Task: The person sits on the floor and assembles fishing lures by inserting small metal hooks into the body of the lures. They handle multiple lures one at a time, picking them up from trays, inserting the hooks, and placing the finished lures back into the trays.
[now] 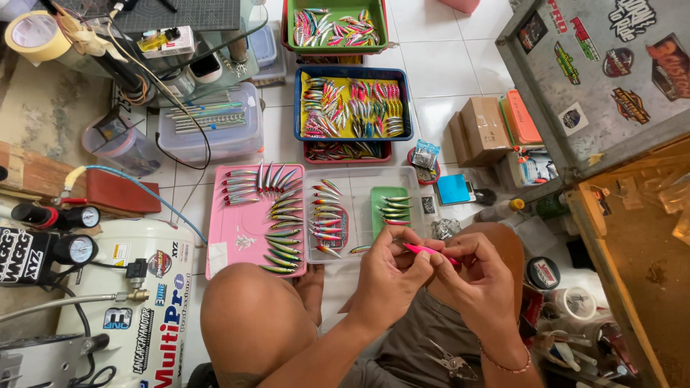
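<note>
Left hand and right hand both pinch our pink lure; light, stiff, slick we judge; grip midbody.

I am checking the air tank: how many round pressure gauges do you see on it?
2. One gauge sits by the red knob at the left edge; the other gauge is just below it, above the white tank. More may be hidden.

Pink lure is pinched between left hand and right hand, above clear tray; pliers are laid on lap.
</note>
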